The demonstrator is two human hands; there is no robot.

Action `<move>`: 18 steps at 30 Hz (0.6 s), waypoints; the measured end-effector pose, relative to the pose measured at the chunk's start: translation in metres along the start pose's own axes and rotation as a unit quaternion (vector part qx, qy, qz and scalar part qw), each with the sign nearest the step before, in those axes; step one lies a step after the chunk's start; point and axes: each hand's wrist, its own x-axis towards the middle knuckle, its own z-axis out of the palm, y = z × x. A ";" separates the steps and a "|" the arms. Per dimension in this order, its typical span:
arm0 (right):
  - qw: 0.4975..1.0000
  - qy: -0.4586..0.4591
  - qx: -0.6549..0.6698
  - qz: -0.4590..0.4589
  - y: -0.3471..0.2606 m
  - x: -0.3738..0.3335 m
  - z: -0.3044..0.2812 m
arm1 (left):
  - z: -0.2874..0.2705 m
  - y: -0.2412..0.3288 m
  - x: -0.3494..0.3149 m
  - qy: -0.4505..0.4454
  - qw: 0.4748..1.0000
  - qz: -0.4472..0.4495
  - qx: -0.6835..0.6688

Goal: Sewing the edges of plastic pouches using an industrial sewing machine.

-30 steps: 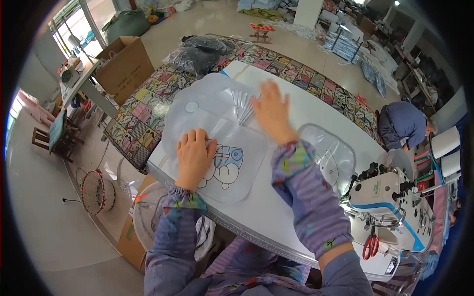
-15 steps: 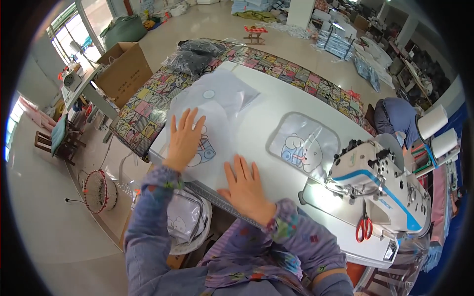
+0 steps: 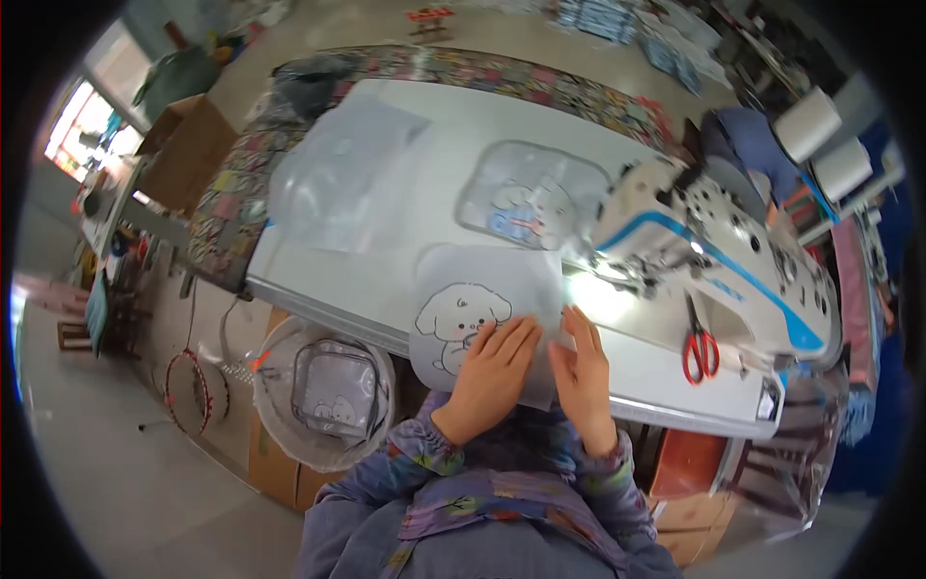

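Observation:
A pale grey sheet printed with a white cartoon puppy (image 3: pixel 453 307) lies at the front of the white sewing table, its lower part hanging over the edge. My left hand (image 3: pixel 494 372) rests on it, fingers stretched out and covering part of the print. Beside the sheet's right edge is my right hand (image 3: pixel 584 381), fingers extended and thumb apart; whether the thumb touches the edge I cannot tell. Behind the sheet lies a rounded clear panel with dark grey edging and a bear print (image 3: pixel 526 198). Translucent sheets (image 3: pixel 333 179) lie at the table's left.
A white sewing machine (image 3: pixel 714 241) with a lit needle area stands on the right, red-handled scissors (image 3: pixel 700 343) by its base. Below the table's left front, a lined basket (image 3: pixel 280 386) holds edged panels. Another person (image 3: pixel 748 145) bends beyond the machine, near thread cones (image 3: pixel 808 125).
Both hands have moved right and nearer to me, from the translucent sheets at the left. The puppy-printed sheet now lies under my left hand at the front edge. The view has shifted too.

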 end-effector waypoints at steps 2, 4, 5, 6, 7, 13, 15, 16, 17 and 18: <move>0.999 0.022 0.027 0.034 0.007 0.004 -0.010 | -0.009 0.010 0.016 -0.030 0.999 0.008 -0.030; 0.997 0.022 -0.050 0.060 0.020 0.006 -0.009 | -0.009 0.010 0.037 -0.086 0.995 -0.017 -0.050; 0.996 0.029 -0.054 0.067 0.027 0.006 -0.008 | -0.004 0.007 0.055 -0.091 0.994 -0.008 -0.056; 0.996 0.037 -0.076 0.032 0.032 0.006 -0.004 | -0.001 0.002 0.072 -0.128 0.991 -0.026 -0.039; 0.994 0.046 -0.099 -0.002 0.031 0.008 -0.004 | 0.004 0.000 0.083 -0.165 0.985 -0.043 -0.023; 0.996 0.034 -0.063 0.059 0.040 0.003 -0.015 | 0.040 0.004 0.088 0.023 0.998 0.063 -0.013; 0.996 0.020 -0.039 0.081 0.039 0.001 -0.017 | 0.044 0.005 0.089 -0.002 0.998 0.053 -0.022; 0.996 0.023 -0.031 0.080 0.039 0.000 -0.018 | 0.044 0.004 0.089 -0.025 0.998 0.042 -0.030; 0.996 0.026 -0.024 0.080 0.038 0.000 -0.018 | 0.046 0.004 0.090 -0.026 0.998 0.042 -0.030; 0.996 0.026 -0.023 0.080 0.037 0.000 -0.019 | 0.046 0.003 0.091 -0.028 0.998 0.049 -0.029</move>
